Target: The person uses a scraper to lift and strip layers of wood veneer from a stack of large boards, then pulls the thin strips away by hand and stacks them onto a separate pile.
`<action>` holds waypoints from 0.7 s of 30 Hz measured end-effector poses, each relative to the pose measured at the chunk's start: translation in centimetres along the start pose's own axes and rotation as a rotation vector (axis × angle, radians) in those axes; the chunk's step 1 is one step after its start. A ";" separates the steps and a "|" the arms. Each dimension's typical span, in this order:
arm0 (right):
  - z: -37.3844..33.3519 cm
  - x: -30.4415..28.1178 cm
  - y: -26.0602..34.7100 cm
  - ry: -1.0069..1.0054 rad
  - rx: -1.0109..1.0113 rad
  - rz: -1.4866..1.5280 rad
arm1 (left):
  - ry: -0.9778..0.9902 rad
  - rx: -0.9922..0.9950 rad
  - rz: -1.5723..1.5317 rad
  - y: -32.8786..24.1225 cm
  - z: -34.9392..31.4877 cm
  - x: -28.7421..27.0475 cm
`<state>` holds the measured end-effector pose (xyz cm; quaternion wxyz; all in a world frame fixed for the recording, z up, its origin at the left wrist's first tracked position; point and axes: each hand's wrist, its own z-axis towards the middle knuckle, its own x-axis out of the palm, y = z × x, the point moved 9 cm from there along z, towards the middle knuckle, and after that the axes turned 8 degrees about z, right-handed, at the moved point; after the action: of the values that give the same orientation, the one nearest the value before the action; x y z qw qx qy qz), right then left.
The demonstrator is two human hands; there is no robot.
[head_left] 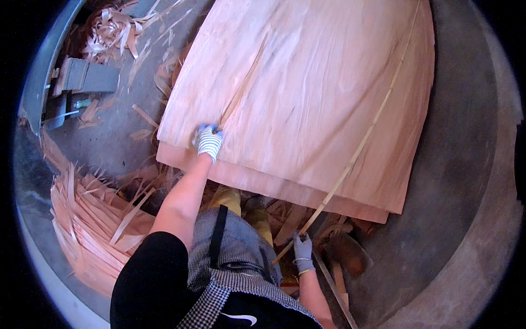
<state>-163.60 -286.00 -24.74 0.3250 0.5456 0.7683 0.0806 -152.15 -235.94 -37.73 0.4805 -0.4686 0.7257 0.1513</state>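
On the floor ahead, a stack of pale veneer sheets [307,98] is laid flat. Its near-left corner is pressed by the gloved left hand [209,141], fingers curled onto the top sheet. A long thin strip [356,153], lying diagonally across the stack, is clamped at its lower end in the gloved right hand [302,248]. Veneer offcuts [93,219] are heaped at the left.

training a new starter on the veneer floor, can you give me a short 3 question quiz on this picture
1. True or false: the left hand rests on the top veneer sheet.
2. What does the right hand grip? A) a hammer B) a long thin wooden strip C) a brush
3. Fill in: the pile of veneer scraps lies on the person's ____ side.

Key
1. True: the gloved hand lies flat near the sheet's near edge, by a split.
2. B: the strip runs from the hand diagonally up across the sheets.
3. Left.
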 end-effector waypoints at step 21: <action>10.2 25.2 14.8 0.465 -0.494 -0.282 | 0.469 0.069 -0.415 -3.6 2.7 3.2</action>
<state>-150.81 -260.11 -35.94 0.2717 0.3064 0.8466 0.3399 -147.98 -237.71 -40.90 0.3363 -0.6121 0.7104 -0.0869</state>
